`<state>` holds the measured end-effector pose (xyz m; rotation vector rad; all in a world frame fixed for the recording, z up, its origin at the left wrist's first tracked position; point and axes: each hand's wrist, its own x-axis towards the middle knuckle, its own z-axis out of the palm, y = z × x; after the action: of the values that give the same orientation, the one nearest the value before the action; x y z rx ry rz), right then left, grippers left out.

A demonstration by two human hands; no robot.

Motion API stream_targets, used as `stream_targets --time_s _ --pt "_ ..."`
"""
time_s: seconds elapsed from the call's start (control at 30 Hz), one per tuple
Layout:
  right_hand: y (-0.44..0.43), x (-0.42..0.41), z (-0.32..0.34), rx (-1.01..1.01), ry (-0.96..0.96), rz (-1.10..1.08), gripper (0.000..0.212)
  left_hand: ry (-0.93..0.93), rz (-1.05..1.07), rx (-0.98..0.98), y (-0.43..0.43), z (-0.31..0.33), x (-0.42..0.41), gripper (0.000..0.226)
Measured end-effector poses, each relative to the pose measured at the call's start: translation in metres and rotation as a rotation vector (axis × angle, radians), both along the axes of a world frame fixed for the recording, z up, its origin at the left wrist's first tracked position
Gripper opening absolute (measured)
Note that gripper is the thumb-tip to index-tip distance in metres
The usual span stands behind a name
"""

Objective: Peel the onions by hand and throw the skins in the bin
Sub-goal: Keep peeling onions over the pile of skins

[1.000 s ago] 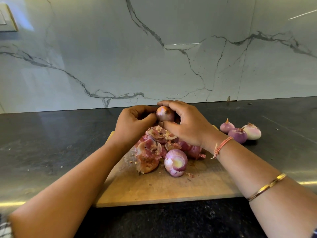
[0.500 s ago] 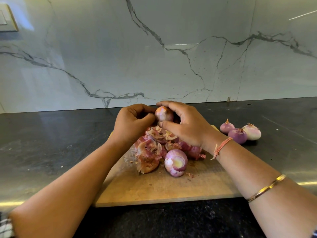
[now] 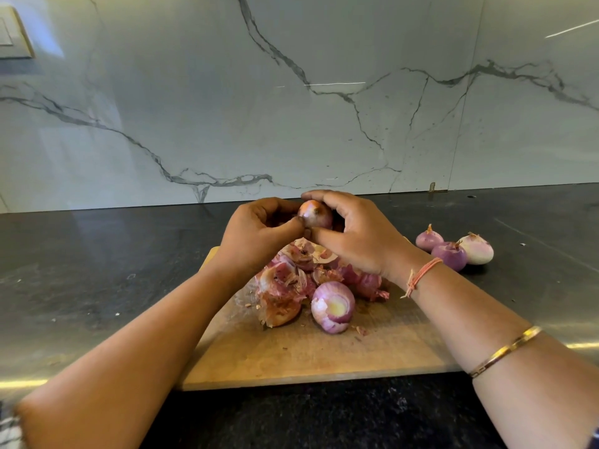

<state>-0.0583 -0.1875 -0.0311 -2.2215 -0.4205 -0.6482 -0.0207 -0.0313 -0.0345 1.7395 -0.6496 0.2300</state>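
Peeling in progress: a person's two hands work above a pale wooden cutting board (image 3: 291, 358) on a dark speckled stone counter (image 3: 97, 270). The right hand (image 3: 359, 238) cradles a small round onion in tan papery skin (image 3: 316, 215), held clear of the board near its far edge. The index finger curls over the top and the thumb sits beneath, a grip wrapped snugly round the bulb. The left hand (image 3: 256, 234) meets it from the side, thumb against the onion's near face and fingers curled in. This pinching grip appears to be on the skin's edge, though the fingers hide the exact hold.

Below lies a heap of pink-brown onion skins (image 3: 285, 286), with one peeled purple-white onion (image 3: 334, 306) against its front. Three more peeled purple onions (image 3: 453, 251) sit together on the counter to the right, off the board. A white grey-veined marble wall panel (image 3: 291, 108) stands behind. No bin is in view.

The bulb looks light and firm, and its outer layer looks dry, brittle and likely to tear off in flakes. The flesh beneath would be slick. The sound hold is probably round the middle, with the other thumbnail lifting skin at the root or tip end. The loose skins, nearly weightless, would want gathering by the handful.
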Motion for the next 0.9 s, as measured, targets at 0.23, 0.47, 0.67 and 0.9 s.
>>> stream_targets --time_s 0.23,0.47,0.67,0.9 --pt "0.0011 -0.0029 0.0016 0.035 0.023 0.022 0.048 -0.064 0.054 0.03 0.0008 0.0011 -0.0015 0.03" --pt "0.0012 -0.0021 0.0001 0.048 -0.008 0.026 0.042 -0.072 0.115 0.005 -0.0015 -0.0011 -0.001 0.035" --pt "0.0 0.0022 -0.0028 -0.008 -0.078 -0.033 0.041 -0.048 0.093 -0.081 -0.0025 -0.0015 -0.001 0.021" --pt "-0.0012 0.0033 -0.0021 -0.007 -0.099 -0.072 0.041 -0.079 0.043 0.0 -0.0061 -0.0051 0.0017 0.01"
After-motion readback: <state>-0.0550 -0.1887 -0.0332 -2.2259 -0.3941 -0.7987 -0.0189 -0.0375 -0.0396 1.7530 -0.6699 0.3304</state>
